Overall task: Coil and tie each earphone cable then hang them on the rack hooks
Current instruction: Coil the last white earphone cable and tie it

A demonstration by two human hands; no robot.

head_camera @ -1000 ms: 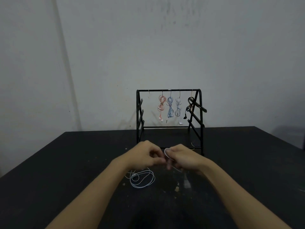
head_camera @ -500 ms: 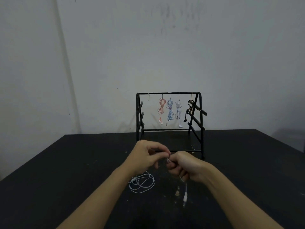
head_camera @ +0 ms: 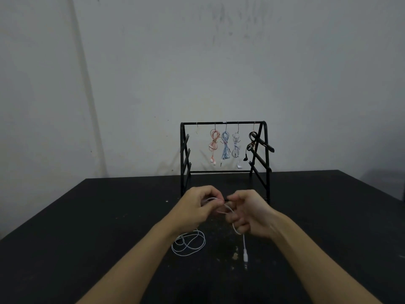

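Head view. In front of the rack (head_camera: 224, 154), the left hand (head_camera: 195, 210) and right hand (head_camera: 249, 213) each pinch the white earphone cable (head_camera: 226, 210) with curled fingers (its loose coil lies on the table (head_camera: 87, 227) nearer than the rack, plug dangling). Four tied earphones (head_camera: 225, 145) hang from the rack's hooks.

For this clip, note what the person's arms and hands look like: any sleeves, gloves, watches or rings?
Both forearms are bare as far as the frame shows, with no sleeve visible. The left hand and the right hand wear no gloves. No watch, bracelet or ring can be seen on either wrist or on the fingers that show; the dim light leaves finer detail unclear.
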